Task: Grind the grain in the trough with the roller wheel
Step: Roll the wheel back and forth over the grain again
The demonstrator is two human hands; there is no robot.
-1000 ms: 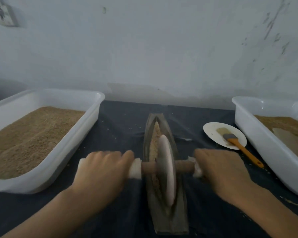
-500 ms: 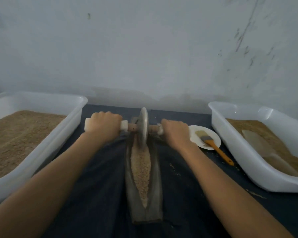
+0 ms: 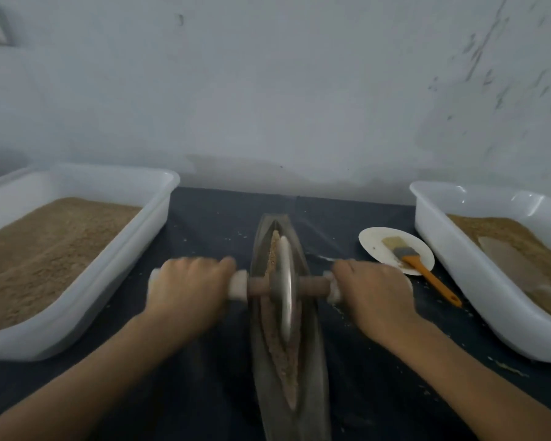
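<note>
A long grey boat-shaped trough [image 3: 312,361] lies on the dark cloth, running away from me, with brown grain [image 3: 288,370] along its groove. The metal roller wheel [image 3: 285,288] stands upright in the groove near the trough's middle, on a wooden axle with white-wrapped ends. My left hand [image 3: 188,291] grips the left handle and my right hand [image 3: 372,291] grips the right handle. Both hands are slightly blurred. Grain shows beyond and in front of the wheel.
A white tub [image 3: 159,192] of brown grain stands at the left. Another white tub [image 3: 433,224] with grain and a pale scoop is at the right. A white plate [image 3: 376,246] holding an orange-handled brush [image 3: 427,275] sits between trough and right tub. A wall rises behind.
The wheel rolled from the near part of the trough to its far end, then came back toward me to the middle. Both hands stayed on the handles.
</note>
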